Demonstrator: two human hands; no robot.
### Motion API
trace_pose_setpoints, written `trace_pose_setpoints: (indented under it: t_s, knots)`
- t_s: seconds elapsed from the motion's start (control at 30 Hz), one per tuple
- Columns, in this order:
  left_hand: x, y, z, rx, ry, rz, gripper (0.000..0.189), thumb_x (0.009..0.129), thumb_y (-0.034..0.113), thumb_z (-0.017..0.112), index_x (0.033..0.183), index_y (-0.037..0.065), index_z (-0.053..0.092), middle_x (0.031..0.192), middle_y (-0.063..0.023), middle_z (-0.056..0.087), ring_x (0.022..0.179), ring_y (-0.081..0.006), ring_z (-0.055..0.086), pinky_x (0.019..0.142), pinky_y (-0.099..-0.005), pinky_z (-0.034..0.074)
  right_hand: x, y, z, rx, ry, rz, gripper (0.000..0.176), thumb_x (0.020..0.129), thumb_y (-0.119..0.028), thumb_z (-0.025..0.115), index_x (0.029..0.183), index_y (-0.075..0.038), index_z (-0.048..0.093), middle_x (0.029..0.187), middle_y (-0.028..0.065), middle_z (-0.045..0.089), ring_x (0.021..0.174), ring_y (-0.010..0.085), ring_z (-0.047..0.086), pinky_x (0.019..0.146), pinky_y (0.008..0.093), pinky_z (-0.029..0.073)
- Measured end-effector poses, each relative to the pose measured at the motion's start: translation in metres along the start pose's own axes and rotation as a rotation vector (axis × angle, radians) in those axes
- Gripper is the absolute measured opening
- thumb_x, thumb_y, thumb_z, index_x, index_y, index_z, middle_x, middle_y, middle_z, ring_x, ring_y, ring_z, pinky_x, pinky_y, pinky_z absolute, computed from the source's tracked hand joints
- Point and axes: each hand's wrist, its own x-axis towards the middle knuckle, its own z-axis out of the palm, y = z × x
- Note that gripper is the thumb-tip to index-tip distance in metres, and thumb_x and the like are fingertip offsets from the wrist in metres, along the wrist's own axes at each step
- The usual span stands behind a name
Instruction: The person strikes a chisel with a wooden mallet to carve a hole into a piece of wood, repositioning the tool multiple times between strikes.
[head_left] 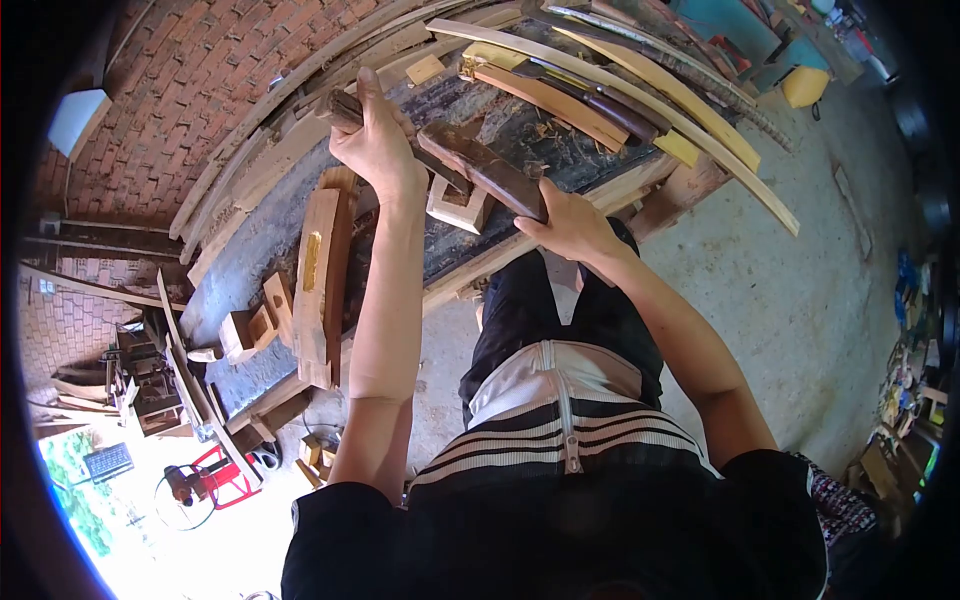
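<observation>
Over workbench (252, 268), left hand (380, 148) curled, holding chisel (341, 110)

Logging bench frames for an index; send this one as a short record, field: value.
Left hand: left hand, grip closed around a chisel
Chisel: slanted down, blade end at a small wooden block; exact contact unclear
Right hand: right hand, grip closed on one end of a dark wooden mallet
Mallet: above the block
Support: dark-topped bench
Beside left forearm: slotted wooden beam
Background: brick wall
</observation>
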Motion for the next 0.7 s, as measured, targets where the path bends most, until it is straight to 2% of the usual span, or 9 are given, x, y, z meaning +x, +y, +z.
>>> trace_pose_setpoints:
  t_s: [0.23, 0.33, 0.4, 0.43, 0.5, 0.53, 0.6, 0.67, 0.7]
  knots:
    - [0.002, -0.001, 0.001, -0.043, -0.039, 0.003, 0.034, 0.092, 0.022, 0.076, 0.069, 0.011, 0.053, 0.053, 0.0049, 0.046, 0.041, -0.0045, 0.037, 0.039, -0.0236, 0.028, 0.002, 0.003, 0.003, 0.028, -0.004, -0.009, 0.057, 0.087, -0.048, 0.067, 0.115, -0.001, 0.048, 0.091, 0.0305, 0.069, 0.09, 0.0494, 0.068, 0.081, 0.0564, 0.054]
    - [0.0, 0.002, 0.001, -0.049, -0.054, -0.021, 0.034, 0.093, 0.02, 0.075, 0.069, 0.011, 0.053, 0.054, 0.0052, 0.046, 0.042, -0.0043, 0.038, 0.039, -0.0235, 0.028, 0.005, 0.005, 0.002, 0.066, -0.073, 0.029, 0.057, 0.087, -0.048, 0.066, 0.115, -0.002, 0.047, 0.094, 0.0315, 0.068, 0.093, 0.0511, 0.067, 0.082, 0.0579, 0.053]
    - [-0.001, 0.002, -0.001, -0.051, -0.063, -0.02, 0.033, 0.093, 0.022, 0.075, 0.069, 0.011, 0.054, 0.055, 0.0046, 0.049, 0.043, -0.0049, 0.039, 0.039, -0.024, 0.029, 0.004, 0.004, 0.003, 0.109, -0.068, 0.043, 0.061, 0.086, -0.049, 0.068, 0.119, -0.001, 0.05, 0.086, 0.0248, 0.069, 0.08, 0.0422, 0.071, 0.074, 0.0521, 0.056]
    - [-0.003, 0.002, 0.0, 0.0, -0.07, -0.015, 0.033, 0.093, 0.023, 0.075, 0.07, 0.011, 0.055, 0.056, 0.0042, 0.05, 0.044, -0.0055, 0.04, 0.041, -0.0249, 0.031, 0.002, 0.005, 0.0, 0.108, -0.066, 0.038, 0.061, 0.086, -0.049, 0.068, 0.119, -0.001, 0.05, 0.086, 0.0248, 0.069, 0.08, 0.0422, 0.071, 0.074, 0.0521, 0.056]
    - [0.0, -0.003, -0.001, 0.087, -0.087, 0.046, 0.032, 0.092, 0.025, 0.075, 0.071, 0.01, 0.056, 0.06, 0.003, 0.055, 0.049, -0.0071, 0.044, 0.048, -0.0265, 0.036, -0.001, -0.004, -0.023, 0.607, -0.21, 0.082, 0.065, 0.086, -0.049, 0.07, 0.124, 0.0, 0.052, 0.074, 0.0128, 0.064, 0.058, 0.0254, 0.065, 0.056, 0.0403, 0.056]
    - [0.001, -0.01, -0.004, 0.145, -0.086, 0.071, 0.032, 0.093, 0.021, 0.073, 0.07, 0.009, 0.055, 0.062, 0.0032, 0.055, 0.054, -0.0063, 0.046, 0.054, -0.026, 0.036, 0.006, -0.008, -0.031, 0.599, -0.217, 0.07, 0.065, 0.086, -0.049, 0.07, 0.124, 0.0, 0.052, 0.074, 0.0128, 0.064, 0.058, 0.0254, 0.065, 0.056, 0.0403, 0.056]
    - [0.002, -0.018, -0.004, 0.106, -0.122, 0.146, 0.027, 0.092, 0.02, 0.075, 0.075, 0.008, 0.057, 0.055, 0.0035, 0.047, 0.042, -0.0048, 0.04, 0.039, -0.0229, 0.032, 0.013, -0.015, -0.047, 0.718, 0.093, -0.078, 0.063, 0.087, -0.046, 0.071, 0.127, 0.0, 0.055, 0.067, 0.004, 0.054, 0.045, 0.013, 0.053, 0.042, 0.0295, 0.047]
    - [-0.005, -0.013, 0.002, 0.166, -0.122, 0.141, 0.028, 0.092, 0.017, 0.073, 0.073, 0.007, 0.056, 0.057, 0.0031, 0.049, 0.043, -0.0052, 0.042, 0.039, -0.0242, 0.033, -0.009, -0.07, -0.118, 0.65, 0.156, -0.103, 0.058, 0.089, -0.044, 0.071, 0.125, -0.001, 0.056, 0.067, 0.0031, 0.055, 0.045, 0.0133, 0.054, 0.042, 0.03, 0.045]
    - [-0.01, -0.007, 0.007, 0.178, -0.135, 0.134, 0.026, 0.091, 0.015, 0.073, 0.074, 0.007, 0.056, 0.058, 0.0028, 0.051, 0.045, -0.0051, 0.043, 0.04, -0.024, 0.034, -0.014, -0.086, -0.145, 0.608, 0.198, -0.236, 0.059, 0.089, -0.045, 0.071, 0.124, 0.0, 0.056, 0.072, 0.0065, 0.059, 0.05, 0.0167, 0.058, 0.048, 0.033, 0.048]
